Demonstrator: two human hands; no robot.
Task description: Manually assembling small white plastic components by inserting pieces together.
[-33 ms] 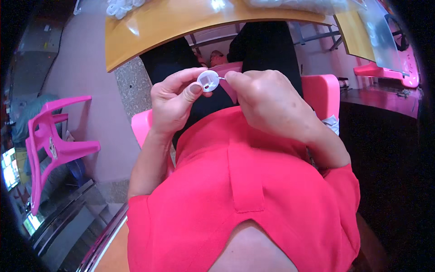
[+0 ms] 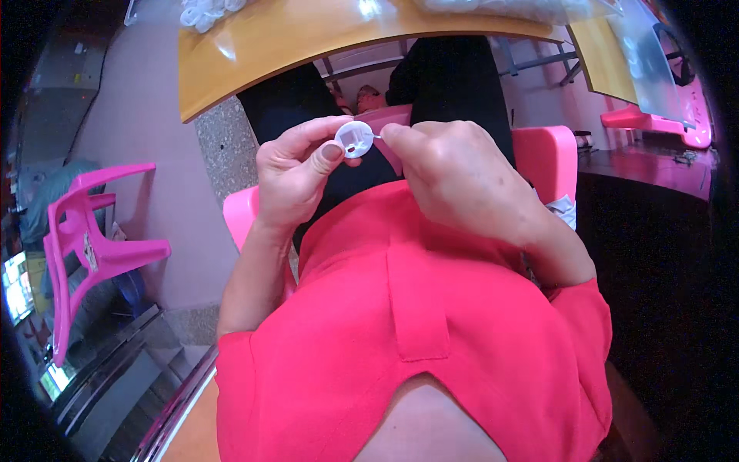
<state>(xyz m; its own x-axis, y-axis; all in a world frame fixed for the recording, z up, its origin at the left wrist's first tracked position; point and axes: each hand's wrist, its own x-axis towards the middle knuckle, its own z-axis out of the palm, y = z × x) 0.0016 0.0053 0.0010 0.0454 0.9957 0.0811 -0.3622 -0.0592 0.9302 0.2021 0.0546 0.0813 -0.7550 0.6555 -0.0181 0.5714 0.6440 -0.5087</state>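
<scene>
Between the thumb and fingers of my left hand (image 2: 296, 165) is a small round white plastic piece (image 2: 355, 135). Its face is turned up, with a squarish recess and a small dark opening near the lower edge. My right hand (image 2: 469, 169) pinches a thin white stick (image 2: 377, 136), whose tip reaches the right side of the round piece. Most of the stick is hidden by my fingers, so its kind is unclear. Both hands are held above my lap, short of the table edge.
Ahead is a yellow wooden table (image 2: 308, 48), with white plastic rings (image 2: 204, 11) at its far left and more white parts in clear bags along the back. A pink chair (image 2: 92, 246) stands at left. Pink armrests (image 2: 545, 162) flank me.
The white round piece and the stick's tip have shifted very slightly. Both hands keep their grip and place.
</scene>
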